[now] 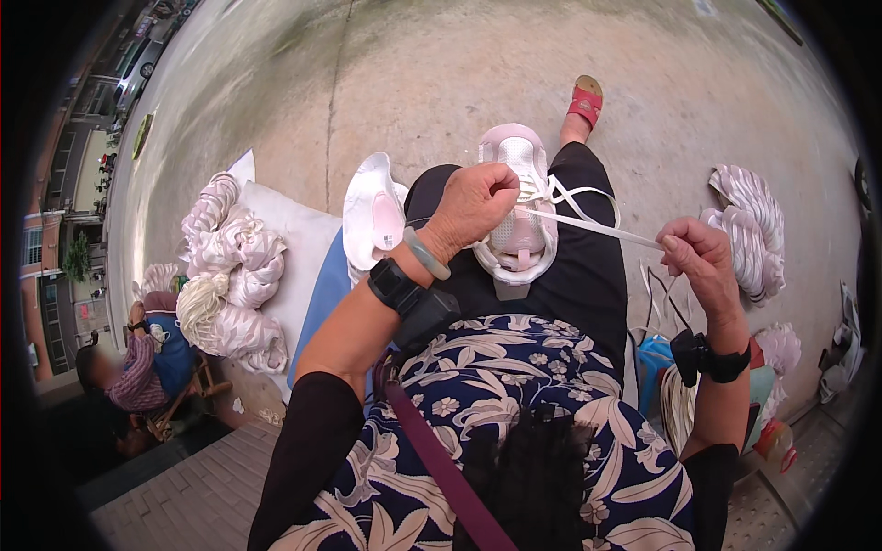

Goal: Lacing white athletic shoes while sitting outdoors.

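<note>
While our left hand [473, 202] hides part of the shoe [510, 239] on our lap [588, 275], we cannot tell whether that curled hand grips anything; our raised right hand [698, 253] pinches a taut lace [597, 228].

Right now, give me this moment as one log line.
Left hand: curled beside shoe | Right hand: pinching white lace, stretched straight | Shoe: on lap

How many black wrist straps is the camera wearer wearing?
2: the left strap, on the elbow side of the pale bangle, and the right strap, on the other wrist. The black sleeves could hide others.
</note>
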`<action>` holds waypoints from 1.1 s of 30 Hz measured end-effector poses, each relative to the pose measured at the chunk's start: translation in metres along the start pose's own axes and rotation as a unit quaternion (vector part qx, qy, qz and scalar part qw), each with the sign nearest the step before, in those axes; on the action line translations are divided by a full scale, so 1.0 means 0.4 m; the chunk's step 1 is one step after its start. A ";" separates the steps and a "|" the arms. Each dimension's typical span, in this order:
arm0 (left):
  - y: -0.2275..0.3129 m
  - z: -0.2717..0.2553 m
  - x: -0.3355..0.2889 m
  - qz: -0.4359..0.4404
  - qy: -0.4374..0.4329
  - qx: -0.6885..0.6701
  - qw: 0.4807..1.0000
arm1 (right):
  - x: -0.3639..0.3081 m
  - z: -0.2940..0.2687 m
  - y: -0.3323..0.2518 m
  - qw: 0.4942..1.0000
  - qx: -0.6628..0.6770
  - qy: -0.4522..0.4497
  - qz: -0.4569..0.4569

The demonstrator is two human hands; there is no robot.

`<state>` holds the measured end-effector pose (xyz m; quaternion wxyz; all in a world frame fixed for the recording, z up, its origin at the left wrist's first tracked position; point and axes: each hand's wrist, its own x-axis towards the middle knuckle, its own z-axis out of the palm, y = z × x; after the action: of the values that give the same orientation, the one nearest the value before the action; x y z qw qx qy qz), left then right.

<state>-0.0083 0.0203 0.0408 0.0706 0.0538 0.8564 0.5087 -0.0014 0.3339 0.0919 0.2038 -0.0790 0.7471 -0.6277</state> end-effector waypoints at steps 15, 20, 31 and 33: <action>-0.026 0.109 -0.002 0.179 0.115 0.330 0.920 | 0.137 0.253 0.133 0.890 -0.383 0.025 -0.246; -0.050 0.130 -0.003 0.154 0.128 0.318 0.927 | 0.172 0.290 0.165 0.876 -0.420 -0.020 -0.238; -0.065 0.160 -0.003 0.077 0.119 0.265 0.954 | 0.182 0.311 0.238 0.936 -0.252 0.067 -0.237; -0.069 0.164 0.001 0.083 0.121 0.264 0.953 | 0.181 0.306 0.240 0.936 -0.244 0.068 -0.245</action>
<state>0.0024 0.0638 -0.0143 -0.0924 0.0798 0.9548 0.2709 -0.0042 0.2152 -0.0321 -0.0328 -0.2639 0.8469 -0.4604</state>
